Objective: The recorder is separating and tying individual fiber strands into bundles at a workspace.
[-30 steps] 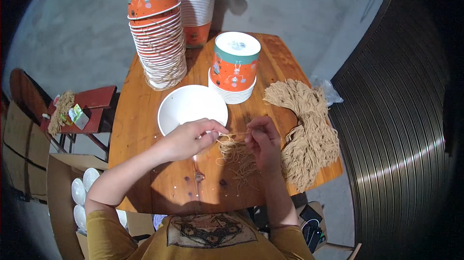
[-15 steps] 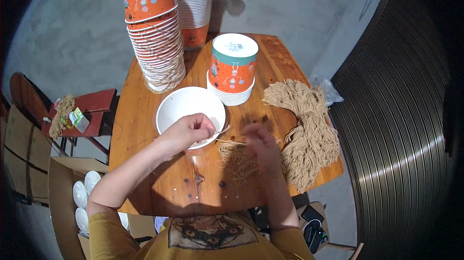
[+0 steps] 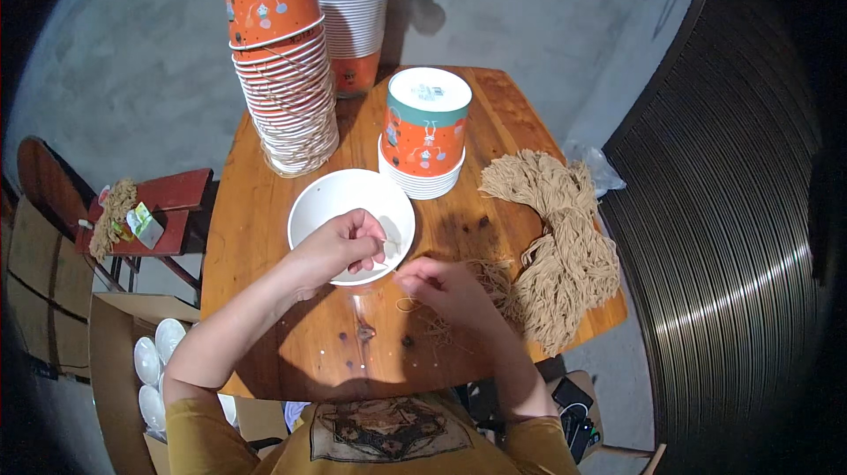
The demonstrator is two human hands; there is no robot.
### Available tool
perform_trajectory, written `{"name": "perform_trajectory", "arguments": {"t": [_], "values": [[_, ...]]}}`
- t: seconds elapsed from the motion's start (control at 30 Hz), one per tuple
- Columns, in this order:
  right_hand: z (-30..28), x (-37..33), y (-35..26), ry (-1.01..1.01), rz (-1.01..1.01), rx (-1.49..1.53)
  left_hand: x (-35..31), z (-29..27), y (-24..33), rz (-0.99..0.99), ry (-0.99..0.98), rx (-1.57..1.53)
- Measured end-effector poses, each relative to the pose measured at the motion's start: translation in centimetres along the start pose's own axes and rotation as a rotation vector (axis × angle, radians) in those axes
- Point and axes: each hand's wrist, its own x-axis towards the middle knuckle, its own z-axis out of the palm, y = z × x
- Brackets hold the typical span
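My left hand [image 3: 338, 246] hovers over a white paper bowl [image 3: 328, 203] on the wooden table [image 3: 265, 299], fingers pinched on a thin tan string [image 3: 388, 265]. My right hand [image 3: 438, 288] sits just right of the bowl, pinching the same string, with a few loose loops of string [image 3: 422, 312] lying under it. A big bundle of tan strings [image 3: 560, 241] lies curved along the table's right side, beside my right hand.
A tall stack of orange-and-white paper cups [image 3: 282, 78] stands at the back left, another stack [image 3: 353, 7] behind it, a short upturned stack [image 3: 426, 135] behind the bowl. A red stool [image 3: 172, 206] with string stands left. A cardboard box [image 3: 115, 360] holds white lids.
My left hand has moved left and up over the white bowl, drawing a string out. My right hand has stayed near the loose strings, and the two hands are now farther apart.
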Motion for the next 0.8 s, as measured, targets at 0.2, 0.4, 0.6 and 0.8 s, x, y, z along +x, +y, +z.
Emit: {"name": "perform_trajectory", "arguments": {"t": [0.2, 0.4, 0.6, 0.8], "values": [[0.3, 0.9, -0.4, 0.13, -0.205, -0.046, -0.4, -0.2, 0.1, -0.024, -0.034, 0.052], [0.6, 1.2, 0.0, 0.158, -0.242, -0.012, -0.5, -0.2, 0.2, -0.019, -0.055, 0.075], [0.2, 1.4, 0.4, 0.135, -0.415, -0.079, -0.3, -0.1, 0.0, 0.014, -0.067, 0.04], [-0.3, 1.0, -0.5, 0.076, -0.359, -0.14, -0.2, 0.3, 0.1, 0.048, -0.026, 0.032]]}}
